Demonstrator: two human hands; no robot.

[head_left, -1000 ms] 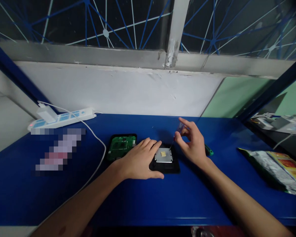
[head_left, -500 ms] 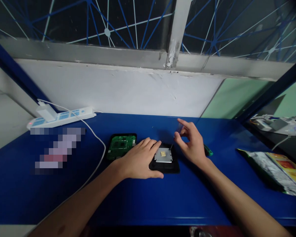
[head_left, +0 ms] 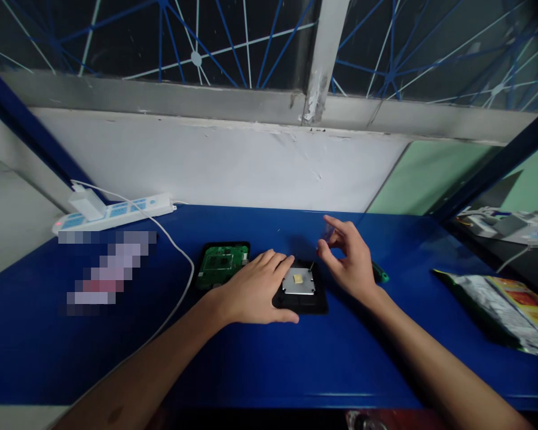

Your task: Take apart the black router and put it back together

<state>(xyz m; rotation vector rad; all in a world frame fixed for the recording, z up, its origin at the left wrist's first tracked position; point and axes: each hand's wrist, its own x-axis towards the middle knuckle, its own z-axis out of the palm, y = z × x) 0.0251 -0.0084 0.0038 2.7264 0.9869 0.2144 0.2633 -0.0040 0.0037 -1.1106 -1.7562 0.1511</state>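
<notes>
My left hand [head_left: 255, 291] lies with its fingers stretched out across the left side of a black plastic casing [head_left: 320, 301], covering part of it. Inside that casing a silver metal plate [head_left: 299, 288] carries a small pale yellowish square pad [head_left: 298, 279]. Above and to the right of the casing is my right hand [head_left: 349, 257], raised off the table. Between its thumb and index finger shows a small clear film-like piece [head_left: 327, 232]. Left of the casing, a green circuit board [head_left: 222, 266] sits in a black shell, partly hidden by my left hand.
A green-handled tool [head_left: 379, 273] lies behind my right wrist. A white power strip [head_left: 130, 209] with a plugged-in charger stands at the back left, its white cable [head_left: 188, 269] running forward. A shiny packet [head_left: 497, 304] rests on the right of the blue table [head_left: 269, 364].
Both hands keep nearly the same places and poses. The whole view has shifted very slightly; nothing is visibly taken up or let go.
</notes>
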